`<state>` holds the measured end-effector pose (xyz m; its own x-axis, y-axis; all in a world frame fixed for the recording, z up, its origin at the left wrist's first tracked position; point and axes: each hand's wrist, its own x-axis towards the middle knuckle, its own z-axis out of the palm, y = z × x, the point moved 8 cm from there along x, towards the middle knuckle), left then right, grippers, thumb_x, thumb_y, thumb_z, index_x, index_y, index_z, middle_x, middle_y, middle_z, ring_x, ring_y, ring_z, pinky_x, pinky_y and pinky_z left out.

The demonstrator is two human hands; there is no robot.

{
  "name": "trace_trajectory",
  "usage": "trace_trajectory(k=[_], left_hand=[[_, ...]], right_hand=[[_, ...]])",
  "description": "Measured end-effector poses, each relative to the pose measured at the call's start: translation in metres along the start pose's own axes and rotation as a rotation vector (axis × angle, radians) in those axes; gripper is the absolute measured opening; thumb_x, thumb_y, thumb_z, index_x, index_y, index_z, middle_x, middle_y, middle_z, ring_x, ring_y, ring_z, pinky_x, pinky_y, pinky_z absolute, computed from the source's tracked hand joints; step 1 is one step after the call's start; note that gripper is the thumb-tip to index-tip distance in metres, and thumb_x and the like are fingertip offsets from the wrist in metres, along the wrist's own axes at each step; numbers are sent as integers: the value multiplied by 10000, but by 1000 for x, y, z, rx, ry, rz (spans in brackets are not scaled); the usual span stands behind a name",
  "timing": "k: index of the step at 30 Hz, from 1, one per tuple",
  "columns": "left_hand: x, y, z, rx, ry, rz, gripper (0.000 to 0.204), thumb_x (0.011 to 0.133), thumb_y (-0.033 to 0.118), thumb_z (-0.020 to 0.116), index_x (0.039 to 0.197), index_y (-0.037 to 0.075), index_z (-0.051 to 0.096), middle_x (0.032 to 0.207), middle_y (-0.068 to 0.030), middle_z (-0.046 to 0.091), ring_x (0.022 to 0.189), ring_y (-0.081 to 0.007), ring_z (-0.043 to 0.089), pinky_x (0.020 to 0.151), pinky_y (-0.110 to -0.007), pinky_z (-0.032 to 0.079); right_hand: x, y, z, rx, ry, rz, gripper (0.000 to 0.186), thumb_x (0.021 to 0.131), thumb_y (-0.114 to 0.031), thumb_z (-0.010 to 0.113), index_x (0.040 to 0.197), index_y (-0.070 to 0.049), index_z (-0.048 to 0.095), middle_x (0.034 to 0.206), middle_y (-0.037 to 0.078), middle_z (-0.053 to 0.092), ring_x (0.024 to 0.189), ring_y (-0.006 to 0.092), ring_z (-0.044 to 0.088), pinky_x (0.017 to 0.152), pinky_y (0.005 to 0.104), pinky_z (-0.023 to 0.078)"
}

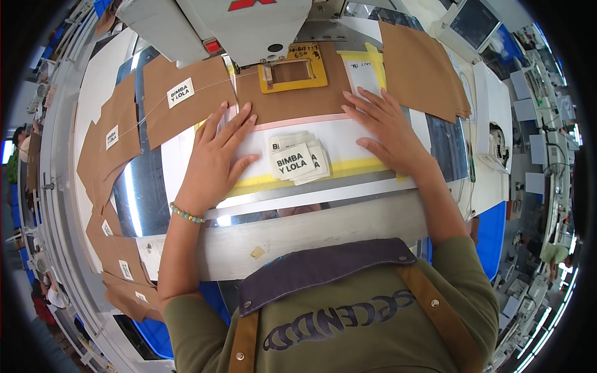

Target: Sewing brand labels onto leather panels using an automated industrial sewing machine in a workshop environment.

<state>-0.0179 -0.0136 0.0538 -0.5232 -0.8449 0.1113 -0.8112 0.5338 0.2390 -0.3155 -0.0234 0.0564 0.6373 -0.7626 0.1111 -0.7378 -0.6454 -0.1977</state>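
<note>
A brown fabric panel [292, 110] lies under the sewing machine head [249, 28]. On top of it sits a yellow frame [321, 82] with a rectangular window. My left hand [217, 152] rests flat, fingers spread, with its fingertips at the panel's near left corner. At the near right corner my right hand [392, 137] also lies open, its fingertips by a white card edged with yellow tape [362, 73]. Between my hands is a small loose pile of white fabric labels [293, 161] with black print, on a white sheet [249, 163] with yellow tape. Neither hand holds anything.
Brown panels with labels sewn on, such as this one [214, 82], trail off to the left, joined by thread. More brown panels are stacked at the right [426, 74]. A control screen [474, 23] stands at the far right. The metal table edge [317, 230] runs before me.
</note>
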Motion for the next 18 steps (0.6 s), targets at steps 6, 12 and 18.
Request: trace_trajectory(k=[6,12,18], left_hand=[[2,-2,1,12,1,8,718,999,326,730,1652,143,497,1755,-26,422,1652,-346,279,1336,-538,258],[2,2,-9,5,120,3,700,1010,354,708,1641,126,507,1745,-29,441,1649,-351,295,1325,-521,285],[1,1,-4,117,58,-5,704,1011,401,697,1633,121,522,1739,-23,454,1624,-366,339,1310,-519,305]], right_hand=[[0,1,-2,32,11,39,617,1101,-448,574,1601,-90,531,1739,72,423,1634,306,320,1356,588,155],[2,-3,1,-21,-26,1,638,1109,-479,548,1640,-129,494,1767,36,385,1655,288,274,1365,589,117],[2,-4,4,-38,-48,-18,683,1107,-535,524,1661,-140,462,1778,29,364,1661,298,254,1367,605,98]])
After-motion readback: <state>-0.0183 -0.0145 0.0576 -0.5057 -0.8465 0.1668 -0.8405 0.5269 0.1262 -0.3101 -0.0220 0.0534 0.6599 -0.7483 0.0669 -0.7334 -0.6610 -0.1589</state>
